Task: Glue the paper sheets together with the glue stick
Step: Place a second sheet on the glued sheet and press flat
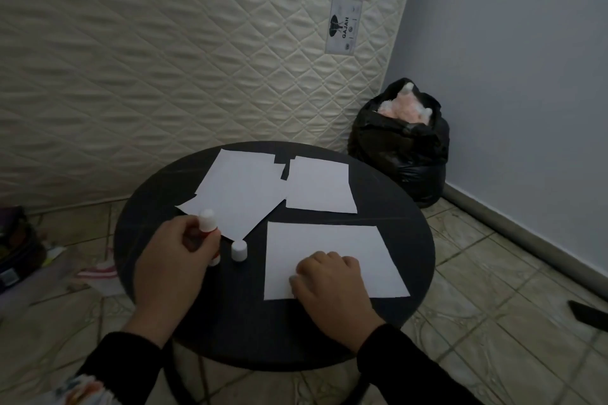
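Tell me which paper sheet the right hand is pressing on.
The near sheet, closest to the person; the right hand rests on its front edge. The two far sheets lie untouched.

The glue stick [208, 223] stands up on the round dark table [411, 230] at the left. Its top part is white, and a bit of red shows lower down. Its white cap [239, 250] is off and stands just beside it on the right. Three lots of white paper lie flat on the table. The near sheet [332, 250] is at the right front. The far right sheet [320, 184] lies behind it. The far left sheets [240, 191] overlap each other, with one corner close to the glue stick.
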